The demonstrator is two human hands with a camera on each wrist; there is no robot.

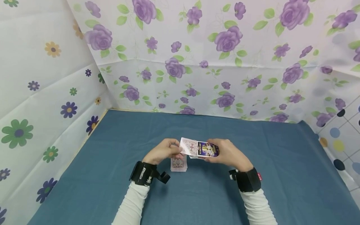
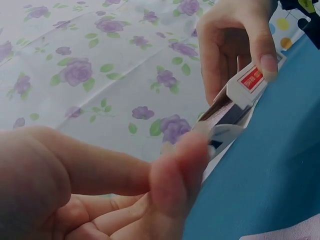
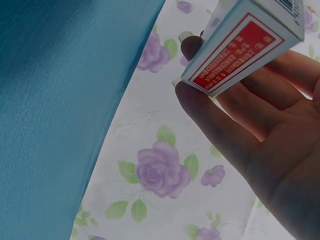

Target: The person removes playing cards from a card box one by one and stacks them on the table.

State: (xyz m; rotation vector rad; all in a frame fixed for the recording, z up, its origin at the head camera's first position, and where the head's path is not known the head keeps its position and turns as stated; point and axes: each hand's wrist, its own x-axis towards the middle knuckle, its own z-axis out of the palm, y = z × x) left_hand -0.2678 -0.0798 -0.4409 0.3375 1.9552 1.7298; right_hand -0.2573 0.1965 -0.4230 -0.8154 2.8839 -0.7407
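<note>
A purple and white playing-card box (image 1: pixel 207 149) is gripped by my right hand (image 1: pixel 228 153), its mouth facing left. Out of that mouth stick playing cards (image 1: pixel 189 145) with a patterned back, and my left hand (image 1: pixel 164 151) pinches their outer end between thumb and fingers. In the left wrist view the box's narrow side (image 2: pixel 252 82) carries a red label, and a rounded pale flap (image 2: pixel 226 133) shows at its mouth. The right wrist view shows the box (image 3: pixel 240 52) between thumb and fingers. Below the left hand, a small stack of cards (image 1: pixel 178 164) lies back-side up.
A blue cloth (image 1: pixel 197 197) covers the table. Behind it hangs a white sheet with purple roses (image 1: pixel 174 67), and flowered sheeting (image 1: pixel 42 93) lines the left side. A dotted, tiled-pattern sheet (image 1: pixel 344 140) stands at the right.
</note>
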